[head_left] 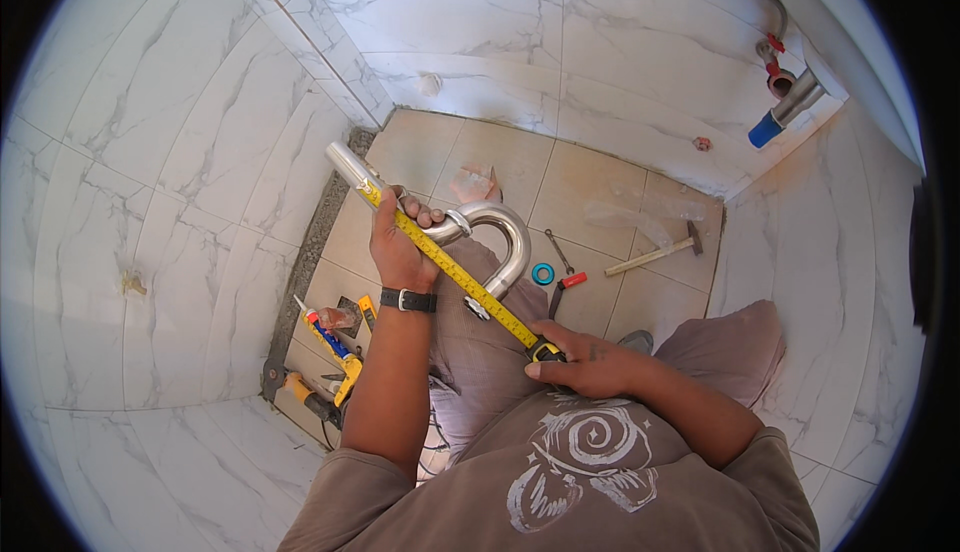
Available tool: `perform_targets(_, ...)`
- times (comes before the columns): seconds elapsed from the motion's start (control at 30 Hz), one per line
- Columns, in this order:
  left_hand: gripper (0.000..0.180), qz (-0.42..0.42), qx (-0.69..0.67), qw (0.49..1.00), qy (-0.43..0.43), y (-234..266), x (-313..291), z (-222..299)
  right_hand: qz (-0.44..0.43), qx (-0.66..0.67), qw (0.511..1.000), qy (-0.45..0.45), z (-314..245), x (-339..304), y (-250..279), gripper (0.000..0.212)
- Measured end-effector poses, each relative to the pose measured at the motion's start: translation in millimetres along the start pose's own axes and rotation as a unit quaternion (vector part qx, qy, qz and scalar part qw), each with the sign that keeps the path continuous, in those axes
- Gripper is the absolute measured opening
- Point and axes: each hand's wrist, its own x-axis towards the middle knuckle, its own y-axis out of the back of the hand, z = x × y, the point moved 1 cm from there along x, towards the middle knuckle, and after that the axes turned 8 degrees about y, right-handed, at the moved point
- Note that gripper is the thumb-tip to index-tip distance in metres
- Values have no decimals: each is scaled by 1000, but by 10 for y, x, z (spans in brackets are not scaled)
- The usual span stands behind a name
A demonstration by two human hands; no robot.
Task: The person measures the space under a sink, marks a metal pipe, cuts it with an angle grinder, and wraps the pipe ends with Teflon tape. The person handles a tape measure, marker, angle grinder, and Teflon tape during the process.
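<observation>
Lying in left hand (402, 250), pipe (519, 243), tape (465, 275)

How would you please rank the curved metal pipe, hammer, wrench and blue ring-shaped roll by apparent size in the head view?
By visible length, largest first:
Curved metal pipe
Hammer
Wrench
Blue ring-shaped roll
The pipe is nearer the camera, so it looks enlarged.

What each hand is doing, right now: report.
Left hand: closed on curved metal pipe and yellow tape blade.
Right hand: closed on tape measure case.
</observation>
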Motion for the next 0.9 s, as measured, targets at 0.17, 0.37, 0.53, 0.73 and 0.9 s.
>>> perform_targets(0.17, 27, 22, 9, 1000, -7, -70, -41, 20, -29, -2, 1000, -10, -37, 6, 59, 94)
perform_targets(0.37, 26, -35, 68, 995, -64, -482, -154, 168, 32, -27, 999, 1, 38, 107, -15, 92)
perform_targets(0.53, 30, -140, 62, 987, -58, -772, -18, 224, 127, 47, 990, 45, 280, 239, 215, 84)
perform_targets(0.73, 31, -225, 37, 973, -42, -909, 245, 136, 223, 75, 969, -75, 855, 525, 1153, 66)
perform_targets(0.9, 32, -230, 66, 970, -38, -802, 416, 150, 199, -119, 964, -132, 1567, 1329, 1436, 48)
